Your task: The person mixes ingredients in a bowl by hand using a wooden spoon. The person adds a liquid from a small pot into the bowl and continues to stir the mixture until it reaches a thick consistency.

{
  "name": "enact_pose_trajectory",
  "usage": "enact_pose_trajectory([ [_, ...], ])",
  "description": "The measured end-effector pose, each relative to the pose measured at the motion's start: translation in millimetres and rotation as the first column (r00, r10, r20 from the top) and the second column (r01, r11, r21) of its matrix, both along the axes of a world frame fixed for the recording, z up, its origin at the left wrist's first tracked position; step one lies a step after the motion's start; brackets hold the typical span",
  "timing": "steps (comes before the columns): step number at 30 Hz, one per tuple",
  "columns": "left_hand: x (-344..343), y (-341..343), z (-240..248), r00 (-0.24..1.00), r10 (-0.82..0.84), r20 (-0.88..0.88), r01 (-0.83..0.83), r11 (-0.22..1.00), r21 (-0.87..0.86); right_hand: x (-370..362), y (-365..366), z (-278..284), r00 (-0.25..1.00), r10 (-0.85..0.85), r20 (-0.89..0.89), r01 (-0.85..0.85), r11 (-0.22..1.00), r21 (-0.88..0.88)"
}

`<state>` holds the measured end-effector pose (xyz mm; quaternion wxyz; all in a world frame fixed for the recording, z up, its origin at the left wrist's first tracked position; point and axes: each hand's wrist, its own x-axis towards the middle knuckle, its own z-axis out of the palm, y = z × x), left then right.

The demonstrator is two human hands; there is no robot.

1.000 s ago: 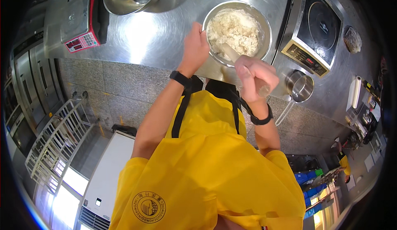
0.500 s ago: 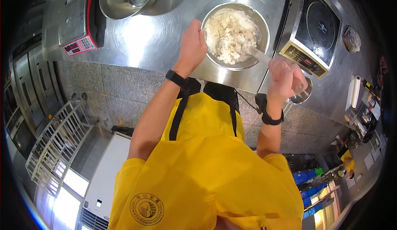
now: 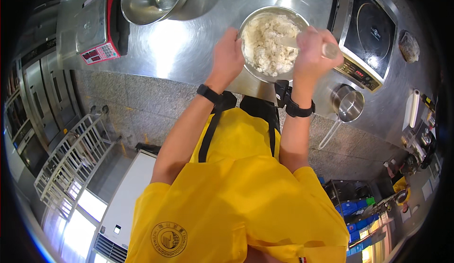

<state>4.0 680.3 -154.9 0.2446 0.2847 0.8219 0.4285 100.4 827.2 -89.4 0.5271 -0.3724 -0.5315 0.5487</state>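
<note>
Right fist closed on the stick, left hand at the bowl's rim

Your right hand (image 3: pixel 316 49) is curled tight, fingers wrapped right round a pale stick (image 3: pixel 330 51). One rounded end pokes out of the fist on your right; the other slants down to the left into the mix. Your left hand (image 3: pixel 230 55) is at the left side of the rim, thumb touching the edge; its other fingers are partly hidden, so I cannot tell how firmly they are closed.

Between your hands: a steel bowl (image 3: pixel 257 73) near the table's front edge, holding a pale, crumbly, floury mixture (image 3: pixel 266 43), lumpy throughout. Your right fist covers part of the bowl's right side.

Each wrist wears a black band. Under everything, a shiny steel table (image 3: pixel 203 41).

Farther left: a larger steel bowl (image 3: pixel 139 3), well apart from yours, then a red scale (image 3: pixel 97 31) with a flat grey platform. To the right: an induction cooker (image 3: pixel 370 31) with a black top, its front panel close to your right fist. Nearer you, just below the cooker, a long-handled steel pan (image 3: pixel 336 101), handle toward you. Beyond the cooker, a small clear bag (image 3: pixel 409 47).
</note>
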Motion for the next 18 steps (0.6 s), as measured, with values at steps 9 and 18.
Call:
enact_pose_trajectory([
  [9,-3.3,6.4,4.7,1.0,0.016,0.022,-0.016,1.0,-0.014,8.6,-53.8,30.5,0.851,0.41,0.328,-0.508,0.802,0.314],
  [18,-17.6,0.9,-6.3,0.996,0.011,-0.086,-0.006,0.999,0.05,67.4,-34.6,29.7,0.882,0.44,0.17,-0.47,0.848,0.244],
])
